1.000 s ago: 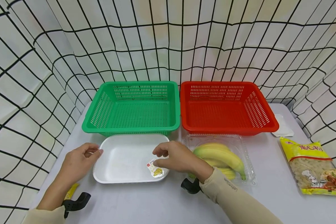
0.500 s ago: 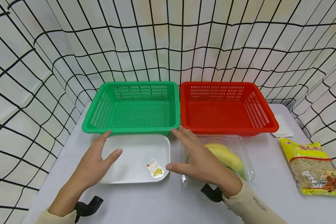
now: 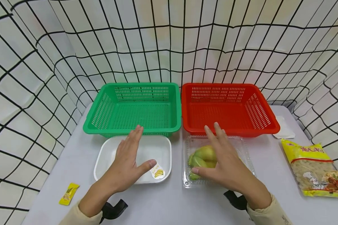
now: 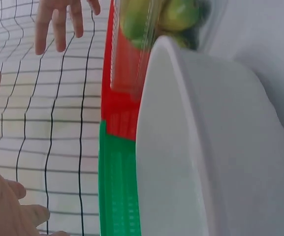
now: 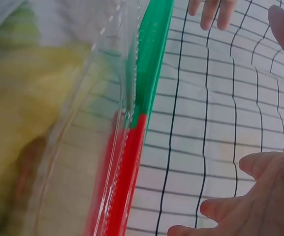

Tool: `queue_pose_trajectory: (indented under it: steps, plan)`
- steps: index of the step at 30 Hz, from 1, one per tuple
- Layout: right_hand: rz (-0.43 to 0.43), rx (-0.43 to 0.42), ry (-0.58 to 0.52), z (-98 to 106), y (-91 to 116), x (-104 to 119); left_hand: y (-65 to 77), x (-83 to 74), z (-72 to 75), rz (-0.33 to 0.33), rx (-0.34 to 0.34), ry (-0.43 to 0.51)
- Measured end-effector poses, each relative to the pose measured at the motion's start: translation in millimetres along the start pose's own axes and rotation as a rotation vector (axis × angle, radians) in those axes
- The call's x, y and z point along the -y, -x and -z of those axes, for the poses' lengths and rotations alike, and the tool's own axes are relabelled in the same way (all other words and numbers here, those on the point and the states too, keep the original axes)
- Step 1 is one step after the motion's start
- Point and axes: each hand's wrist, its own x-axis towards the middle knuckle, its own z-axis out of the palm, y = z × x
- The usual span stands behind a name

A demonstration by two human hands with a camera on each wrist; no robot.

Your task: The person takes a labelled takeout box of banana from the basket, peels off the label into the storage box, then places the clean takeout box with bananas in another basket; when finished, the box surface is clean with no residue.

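Note:
My left hand (image 3: pixel 127 168) is over the white tray (image 3: pixel 110 145), fingers extended and thumb spread, holding nothing. A label with a banana picture (image 3: pixel 158 171) lies at the tray's right end, partly behind the thumb. My right hand (image 3: pixel 225 165) is over the clear plastic container (image 3: pixel 187 178), fingers straight and spread, with nothing in it. Inside the container lie bananas (image 3: pixel 204 154), yellow-green and partly hidden by that hand. In the left wrist view the tray's wall (image 4: pixel 230 128) fills the right side. The right wrist view shows the container's clear rim (image 5: pixel 58 147) close up.
Behind stand a green basket (image 3: pixel 132 131) and a red basket (image 3: pixel 231 129), side by side. A yellow packaged bag (image 3: pixel 315 168) lies at the right, a white tissue (image 3: pixel 284 128) behind it. A small yellow packet (image 3: pixel 69 194) lies at the left. Black netting (image 3: pixel 183 53) surrounds the table.
Both hands have lifted away from the tray and spread their fingers. The left hand moved right over the tray; the right hand moved right over the container. The small yellow packet is now uncovered.

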Motion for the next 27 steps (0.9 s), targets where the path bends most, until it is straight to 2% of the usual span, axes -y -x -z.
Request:
queue_pose_trajectory:
  steps: [12, 21, 27]
  plan:
    - [-0.073, -0.052, -0.016, 21, 28, -41, -10.5, -34.9, -32.4, -0.062, 0.077, 0.034]
    - [-0.18, -0.031, -0.033, 32, 39, -67, -13.2, -52.1, -61.2, -0.107, 0.136, 0.081]
    - [-0.214, -0.017, -0.092, 31, 44, -85, -15.0, -60.3, -78.7, -0.109, 0.172, 0.025]
